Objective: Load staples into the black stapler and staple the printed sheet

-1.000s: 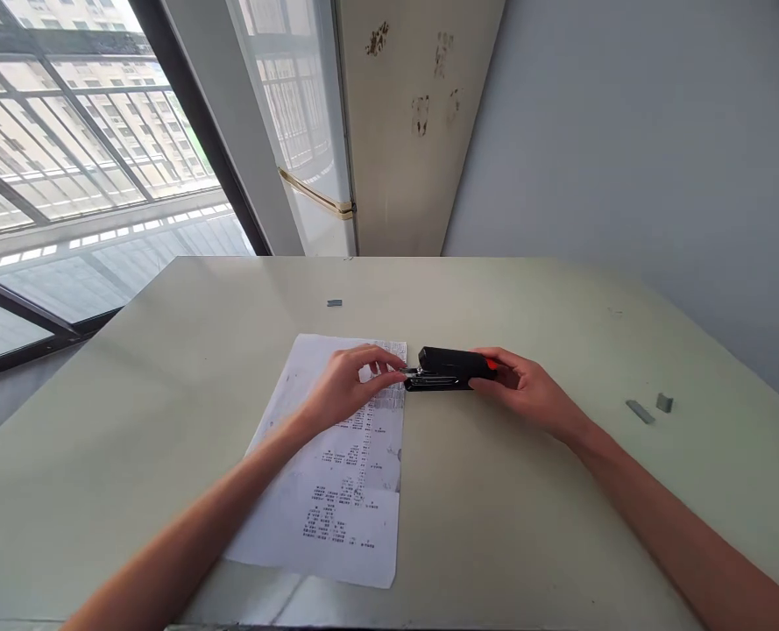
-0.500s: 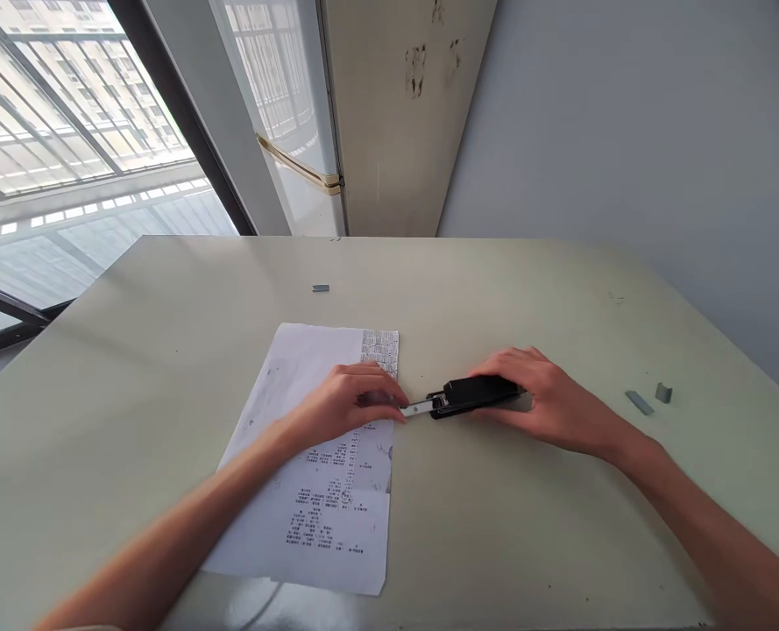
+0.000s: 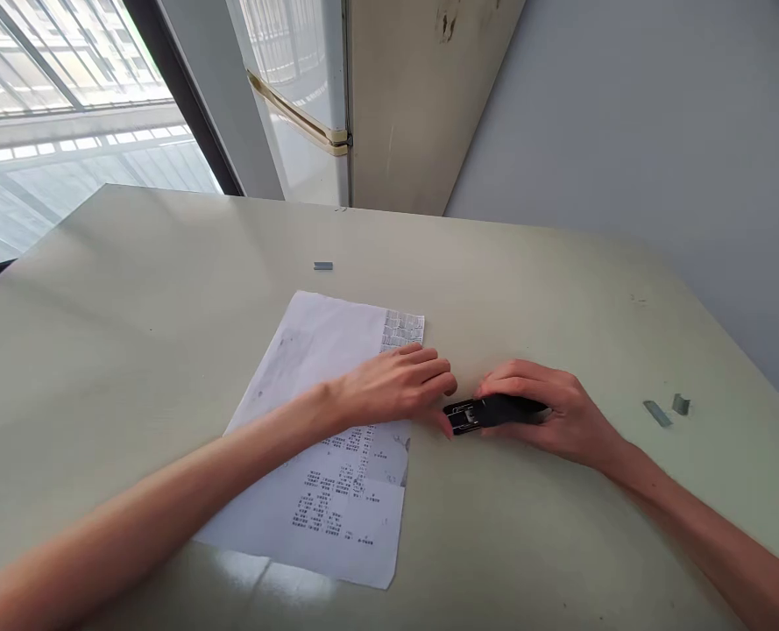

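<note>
Left hand [image 3: 399,386] now closer to stapler [image 3: 504,410]

We see a pale, glossy tabletop [image 3: 166,394] with small dark specks and a streak of glare near its front edge. On it we have white printed paper [image 3: 346,495] with a dense boxed print at its far right corner, one grey staple strip [image 3: 323,265] beyond it, plus a slanted strip [image 3: 657,414] and a shorter piece [image 3: 680,404] close together, apart, at right; we can't tell whether the black stapler [image 3: 504,410] touches down.
</note>
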Motion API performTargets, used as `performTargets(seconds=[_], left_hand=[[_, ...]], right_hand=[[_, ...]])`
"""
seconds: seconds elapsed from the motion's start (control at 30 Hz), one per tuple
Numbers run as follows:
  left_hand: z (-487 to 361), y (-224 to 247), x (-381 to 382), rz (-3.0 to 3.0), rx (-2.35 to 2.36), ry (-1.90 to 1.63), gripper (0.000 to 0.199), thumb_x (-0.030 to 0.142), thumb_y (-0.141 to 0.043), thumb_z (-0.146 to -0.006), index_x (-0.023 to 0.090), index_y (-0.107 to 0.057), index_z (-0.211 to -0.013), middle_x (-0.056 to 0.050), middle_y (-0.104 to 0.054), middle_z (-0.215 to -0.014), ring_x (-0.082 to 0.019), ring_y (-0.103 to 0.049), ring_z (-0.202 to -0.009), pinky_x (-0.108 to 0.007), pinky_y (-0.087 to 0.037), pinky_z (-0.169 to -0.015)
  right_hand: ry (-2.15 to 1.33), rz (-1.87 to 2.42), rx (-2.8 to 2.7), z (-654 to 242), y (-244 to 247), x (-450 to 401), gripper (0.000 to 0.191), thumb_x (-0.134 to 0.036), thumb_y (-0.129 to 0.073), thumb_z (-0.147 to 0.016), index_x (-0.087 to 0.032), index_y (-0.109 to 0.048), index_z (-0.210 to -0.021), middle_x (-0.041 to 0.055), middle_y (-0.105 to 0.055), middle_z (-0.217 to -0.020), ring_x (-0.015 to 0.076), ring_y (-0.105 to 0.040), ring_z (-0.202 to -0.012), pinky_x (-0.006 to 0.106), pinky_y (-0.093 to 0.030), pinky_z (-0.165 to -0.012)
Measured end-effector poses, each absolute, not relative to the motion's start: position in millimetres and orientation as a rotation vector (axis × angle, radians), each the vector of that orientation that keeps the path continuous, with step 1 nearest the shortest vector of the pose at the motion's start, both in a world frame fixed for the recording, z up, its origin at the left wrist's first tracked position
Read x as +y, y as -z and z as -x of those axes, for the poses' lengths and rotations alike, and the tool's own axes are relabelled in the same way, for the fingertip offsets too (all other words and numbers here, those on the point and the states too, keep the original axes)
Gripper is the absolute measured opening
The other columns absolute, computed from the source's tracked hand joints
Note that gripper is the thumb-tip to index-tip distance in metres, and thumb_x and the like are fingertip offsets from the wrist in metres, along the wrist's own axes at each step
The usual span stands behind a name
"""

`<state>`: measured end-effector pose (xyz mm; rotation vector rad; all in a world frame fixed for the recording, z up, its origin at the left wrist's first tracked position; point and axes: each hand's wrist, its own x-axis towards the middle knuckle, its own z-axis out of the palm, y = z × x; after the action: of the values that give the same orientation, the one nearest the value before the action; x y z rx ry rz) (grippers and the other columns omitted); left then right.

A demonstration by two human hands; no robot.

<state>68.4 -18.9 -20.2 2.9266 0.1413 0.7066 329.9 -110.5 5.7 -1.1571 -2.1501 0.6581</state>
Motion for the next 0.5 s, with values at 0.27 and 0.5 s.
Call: performTargets(seconds=[0.27,0.5], left_hand=[[-76.8,21.5,-22.3,-3.06,0.055,-0.805,0.046,0.052,-0.048,-0.111,0.017,-0.059,-0.083,-0.002,-0.056,-0.077,-0.016,-0.048,-0.069,-0.033,-0.041,-0.067],[-75.8,18.4,-26.1,-3.069,0.095,-0.822,0.045,0.05,-0.051,-0.111,0.017,-0.059,-0.081,-0.001,-0.054,-0.076,-0.016,-0.046,-0.068,-0.032,-0.04,-0.065]], right_hand=[[-0.517,1.073,-2.19,-313.3,-8.9,-121.8,0.027,-0.026,-0.085,-0.089,-0.03,-0.074,-0.113,0.0048,-0.079,-0.103,0.0244,-0.076,-0.094,0.037,-0.062,-0.08],[-0.483,1.081,-2.206,-312.7,-7.5,-122.3,0.027,-0.025,-0.085,-0.089,-0.03,-0.072,-0.112,0.0039,-0.078,-0.101,0.0234,-0.075,-0.095,0.036,-0.061,-0.079]])
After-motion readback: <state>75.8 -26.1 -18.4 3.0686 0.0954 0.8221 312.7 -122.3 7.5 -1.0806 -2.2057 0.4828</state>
